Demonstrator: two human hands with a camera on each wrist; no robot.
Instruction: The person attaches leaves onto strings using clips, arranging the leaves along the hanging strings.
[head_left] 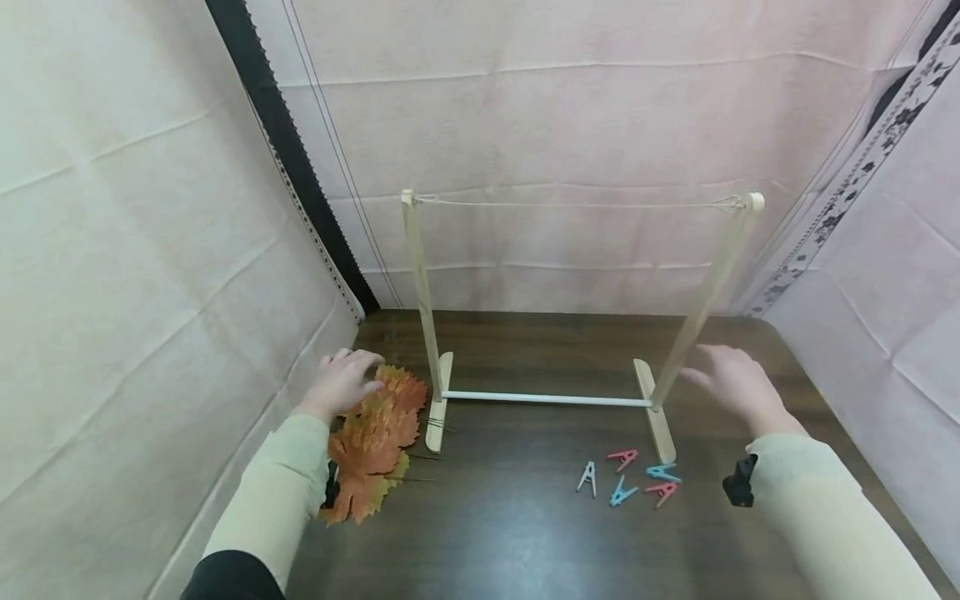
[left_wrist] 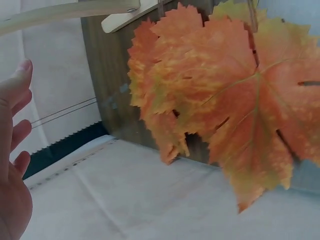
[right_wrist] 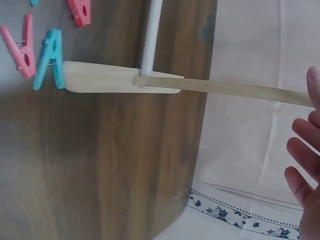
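A wooden frame with two upright posts carries a thin string [head_left: 570,205] between the post tops and a white rod [head_left: 547,399] low down. My right hand [head_left: 731,379] is beside the right post [head_left: 705,308], fingers loosely bent; whether it touches the post I cannot tell. In the right wrist view the fingers [right_wrist: 305,150] hold nothing. Over the far end of a pile of orange artificial leaves [head_left: 375,450] hovers my left hand [head_left: 341,383], left of the left post [head_left: 422,292]. The left wrist view shows its fingers [left_wrist: 20,132] apart from the leaves [left_wrist: 230,95].
Several small clothespins lie on the brown table [head_left: 510,517] near the frame's right foot [head_left: 656,417]: a white one [head_left: 588,479], blue ones [head_left: 621,492] and pink ones [head_left: 622,458]. Pale cloth walls [head_left: 600,125] surround the table at the back and both sides.
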